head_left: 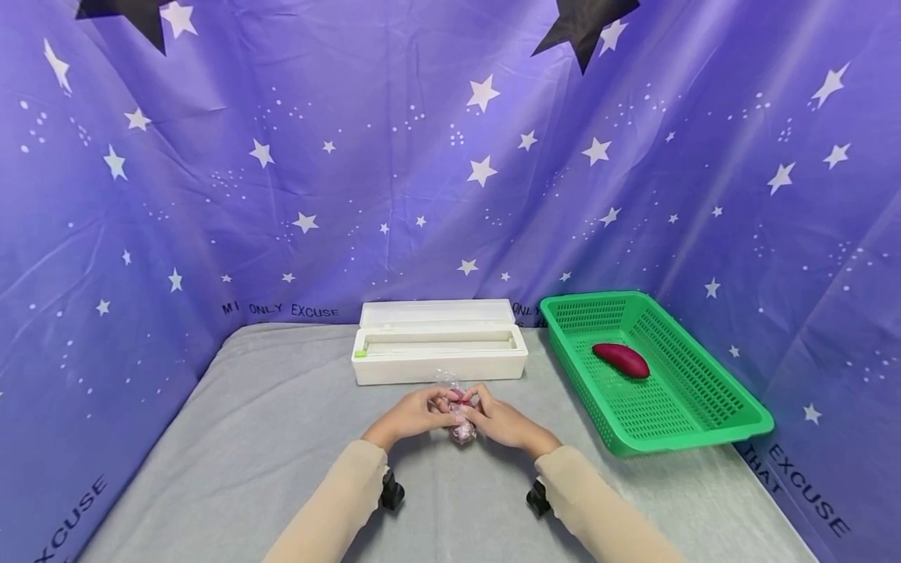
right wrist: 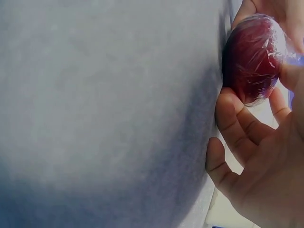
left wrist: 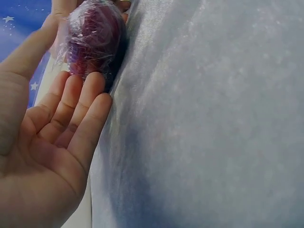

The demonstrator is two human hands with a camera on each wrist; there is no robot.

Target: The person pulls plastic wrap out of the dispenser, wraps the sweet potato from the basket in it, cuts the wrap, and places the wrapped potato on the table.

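A dark red sweet potato (head_left: pixel 462 430), covered in crinkled clear cling film, lies between both hands on the grey cloth in front of the white box. From the left, my left hand (head_left: pixel 417 410) holds it, fingertips at its side and thumb reaching along it in the left wrist view. On the other side my right hand (head_left: pixel 503 422) grips it between thumb and fingers. The right wrist view shows the film stretched over the rounded end of the sweet potato (right wrist: pixel 251 57). Loose film (head_left: pixel 446 378) sticks up at its far end.
Just behind the hands stands a white cling film box (head_left: pixel 439 369), lid raised, with a small green piece at its left. To the right, a green basket (head_left: pixel 608 430) holds one unwrapped red sweet potato (head_left: pixel 622 360). A purple star-patterned curtain (head_left: pixel 394 195) surrounds the table.
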